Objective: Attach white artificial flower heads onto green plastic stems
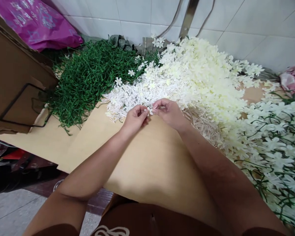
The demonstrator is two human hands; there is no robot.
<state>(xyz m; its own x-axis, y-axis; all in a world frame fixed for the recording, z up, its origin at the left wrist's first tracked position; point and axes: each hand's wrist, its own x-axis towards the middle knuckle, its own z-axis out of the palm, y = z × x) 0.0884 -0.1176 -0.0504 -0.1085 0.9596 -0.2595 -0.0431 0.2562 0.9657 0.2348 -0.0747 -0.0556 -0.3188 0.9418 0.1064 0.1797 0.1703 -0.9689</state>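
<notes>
My left hand (136, 118) and my right hand (170, 114) meet over the front edge of the white heap, both closed in a pinch. Between their fingertips is a small white artificial flower (151, 111); its details are too small to make out. Just behind my fingers lie many thin white flower stamens (130, 100). Loose cream artificial flower heads (206, 72) are piled beyond my right hand. To the far left of my hands is a heap of green plastic stems (88, 72).
Brown board (147, 157) covers the table. At left stands a cardboard box (14, 75) with a black wire frame (13, 101), below a purple bag (44, 26). Flowers on green stems (275, 157) spread at right. A white tiled wall (135, 19) closes the back.
</notes>
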